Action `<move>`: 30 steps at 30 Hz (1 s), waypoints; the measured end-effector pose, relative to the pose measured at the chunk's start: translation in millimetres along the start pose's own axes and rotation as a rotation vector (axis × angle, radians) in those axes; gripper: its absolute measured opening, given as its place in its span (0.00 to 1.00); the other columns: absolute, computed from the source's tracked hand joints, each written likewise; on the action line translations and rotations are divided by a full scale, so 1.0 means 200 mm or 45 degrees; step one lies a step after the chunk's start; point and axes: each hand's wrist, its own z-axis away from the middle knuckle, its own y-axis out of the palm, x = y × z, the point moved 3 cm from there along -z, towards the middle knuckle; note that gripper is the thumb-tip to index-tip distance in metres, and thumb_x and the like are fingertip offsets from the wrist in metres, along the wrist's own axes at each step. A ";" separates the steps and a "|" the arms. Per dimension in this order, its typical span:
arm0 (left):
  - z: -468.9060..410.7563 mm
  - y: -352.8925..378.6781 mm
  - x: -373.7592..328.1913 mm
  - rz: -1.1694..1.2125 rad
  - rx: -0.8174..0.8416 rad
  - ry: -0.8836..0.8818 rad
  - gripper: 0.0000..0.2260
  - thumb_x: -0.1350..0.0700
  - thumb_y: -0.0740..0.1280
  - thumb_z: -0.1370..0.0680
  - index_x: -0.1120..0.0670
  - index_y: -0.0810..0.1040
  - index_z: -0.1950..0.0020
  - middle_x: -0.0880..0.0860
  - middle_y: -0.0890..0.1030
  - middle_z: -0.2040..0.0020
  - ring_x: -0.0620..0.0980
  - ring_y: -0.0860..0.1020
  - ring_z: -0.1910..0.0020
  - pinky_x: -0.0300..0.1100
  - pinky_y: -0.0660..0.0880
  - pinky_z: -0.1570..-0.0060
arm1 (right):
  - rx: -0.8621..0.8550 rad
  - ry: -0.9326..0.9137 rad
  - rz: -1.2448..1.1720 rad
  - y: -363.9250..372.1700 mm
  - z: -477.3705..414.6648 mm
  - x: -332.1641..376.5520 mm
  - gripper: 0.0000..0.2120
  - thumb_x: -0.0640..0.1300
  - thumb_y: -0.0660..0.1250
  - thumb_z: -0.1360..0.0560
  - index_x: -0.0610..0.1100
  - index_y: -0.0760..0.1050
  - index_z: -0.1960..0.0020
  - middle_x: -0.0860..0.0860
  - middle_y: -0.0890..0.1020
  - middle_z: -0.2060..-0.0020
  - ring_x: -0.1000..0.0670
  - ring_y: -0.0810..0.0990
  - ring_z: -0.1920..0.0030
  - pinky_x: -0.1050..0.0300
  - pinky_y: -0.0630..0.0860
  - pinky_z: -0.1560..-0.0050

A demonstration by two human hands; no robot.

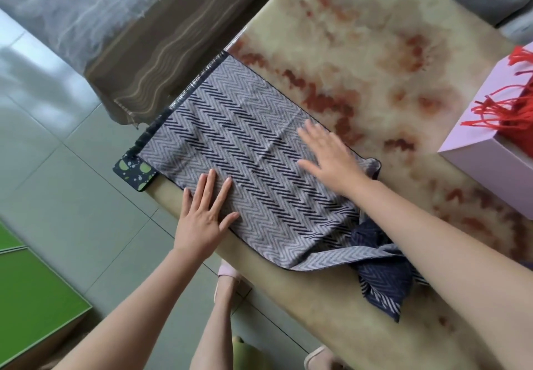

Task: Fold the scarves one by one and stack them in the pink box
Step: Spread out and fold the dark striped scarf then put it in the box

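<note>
A grey and navy zigzag scarf [239, 144] lies spread flat on the marbled table [360, 52], its far end with a dark fringe at the table's left edge. Its near end is bunched in dark folds [380, 280] by the front edge. My left hand [202, 214] rests flat on the scarf's near left side, fingers straight. Flat on the scarf's right side lies my right hand [328, 156], fingers spread. The pink box [487, 150] stands at the right edge of the table with a red fringed scarf [510, 110] inside it.
A small dark phone-like card with green spots [134, 172] sticks out from under the scarf at the table's corner. A brown striped cloth [173, 38] hangs off the table's left side. The tiled floor and a green surface [31, 297] lie to the left.
</note>
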 end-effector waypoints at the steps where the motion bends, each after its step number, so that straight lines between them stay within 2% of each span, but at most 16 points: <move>1: -0.01 0.00 0.02 -0.015 -0.001 0.010 0.31 0.31 0.38 0.24 0.41 0.37 0.24 0.49 0.39 0.23 0.48 0.37 0.24 0.52 0.38 0.27 | 0.133 -0.074 0.056 0.05 0.01 0.03 0.34 0.60 0.52 0.20 0.51 0.39 0.22 0.53 0.38 0.23 0.53 0.38 0.24 0.52 0.40 0.24; 3: -0.02 0.00 0.05 -0.036 -0.002 0.008 0.32 0.31 0.37 0.25 0.41 0.37 0.24 0.50 0.40 0.22 0.48 0.37 0.24 0.51 0.38 0.27 | 0.283 -0.090 0.258 0.12 0.03 0.04 0.36 0.64 0.48 0.21 0.52 0.32 0.24 0.52 0.32 0.25 0.52 0.32 0.25 0.52 0.36 0.25; 7: -0.04 -0.03 0.13 -0.008 -0.002 -0.021 0.33 0.30 0.37 0.26 0.43 0.39 0.24 0.49 0.39 0.23 0.47 0.36 0.24 0.46 0.36 0.27 | 0.318 -0.014 0.481 0.14 0.02 -0.01 0.40 0.69 0.43 0.25 0.52 0.26 0.26 0.52 0.28 0.27 0.50 0.30 0.26 0.49 0.36 0.25; 9: -0.04 -0.05 0.16 -0.008 -0.012 -0.034 0.34 0.30 0.36 0.26 0.44 0.39 0.24 0.50 0.39 0.23 0.47 0.37 0.24 0.46 0.35 0.27 | 0.335 0.027 0.469 0.13 0.02 -0.01 0.42 0.71 0.44 0.26 0.51 0.26 0.27 0.51 0.27 0.27 0.50 0.29 0.26 0.48 0.36 0.25; 12: -0.05 -0.08 0.17 0.031 -0.011 -0.119 0.35 0.30 0.35 0.27 0.46 0.36 0.24 0.51 0.33 0.24 0.49 0.32 0.25 0.45 0.31 0.28 | 0.267 0.024 0.341 0.10 0.00 0.03 0.43 0.70 0.48 0.26 0.51 0.27 0.26 0.50 0.26 0.28 0.50 0.27 0.27 0.48 0.35 0.25; 14: -0.09 -0.12 0.15 0.060 -0.049 -0.134 0.34 0.31 0.37 0.27 0.45 0.35 0.25 0.52 0.31 0.25 0.49 0.32 0.26 0.45 0.32 0.27 | 0.163 -0.004 0.253 0.08 -0.04 0.09 0.43 0.70 0.50 0.26 0.52 0.28 0.25 0.51 0.26 0.28 0.50 0.27 0.27 0.48 0.33 0.26; 16: -0.13 -0.15 0.15 0.099 -0.016 -0.144 0.34 0.30 0.38 0.26 0.44 0.35 0.25 0.51 0.32 0.25 0.49 0.31 0.26 0.46 0.33 0.27 | 0.203 -0.017 0.261 0.11 -0.08 0.13 0.45 0.71 0.51 0.27 0.52 0.28 0.25 0.50 0.27 0.28 0.49 0.27 0.27 0.47 0.33 0.26; 18: -0.15 -0.15 0.15 0.097 0.061 -0.148 0.35 0.29 0.42 0.26 0.44 0.36 0.24 0.51 0.33 0.24 0.49 0.32 0.26 0.47 0.36 0.27 | 0.297 0.001 0.313 0.15 -0.11 0.15 0.48 0.73 0.52 0.29 0.51 0.27 0.26 0.50 0.27 0.27 0.48 0.27 0.27 0.45 0.34 0.26; 20: -0.15 -0.16 0.14 0.055 0.074 -0.163 0.35 0.33 0.49 0.24 0.45 0.38 0.23 0.53 0.35 0.23 0.51 0.35 0.25 0.51 0.38 0.26 | 0.312 0.015 0.311 0.16 -0.11 0.15 0.49 0.73 0.54 0.29 0.51 0.27 0.26 0.50 0.27 0.27 0.48 0.28 0.27 0.45 0.33 0.26; 23: -0.16 -0.21 0.08 0.089 0.005 -0.200 0.34 0.41 0.58 0.21 0.51 0.46 0.22 0.57 0.42 0.22 0.55 0.42 0.23 0.53 0.42 0.25 | 0.268 -0.007 0.205 0.12 -0.08 0.15 0.45 0.65 0.60 0.25 0.51 0.33 0.24 0.51 0.30 0.26 0.50 0.31 0.25 0.47 0.36 0.25; 25: -0.18 -0.26 0.00 0.150 -0.051 -0.182 0.32 0.46 0.60 0.21 0.53 0.49 0.22 0.58 0.44 0.22 0.57 0.44 0.23 0.52 0.43 0.25 | 0.187 0.010 0.109 0.08 -0.03 0.12 0.40 0.58 0.62 0.23 0.50 0.40 0.22 0.53 0.34 0.24 0.50 0.37 0.24 0.49 0.40 0.24; 28: -0.16 -0.28 -0.18 0.199 -0.074 -0.065 0.28 0.50 0.60 0.20 0.53 0.53 0.23 0.57 0.46 0.22 0.57 0.47 0.23 0.52 0.44 0.26 | -0.036 0.142 -0.166 0.01 0.10 0.00 0.33 0.52 0.64 0.22 0.50 0.52 0.23 0.54 0.45 0.23 0.49 0.46 0.24 0.49 0.49 0.26; 30: -0.14 -0.27 -0.32 0.236 -0.060 0.024 0.24 0.53 0.61 0.20 0.55 0.60 0.25 0.59 0.52 0.23 0.58 0.54 0.25 0.52 0.50 0.26 | -0.220 0.294 -0.371 -0.04 0.23 -0.13 0.28 0.49 0.65 0.23 0.47 0.61 0.26 0.50 0.54 0.25 0.49 0.54 0.26 0.52 0.54 0.28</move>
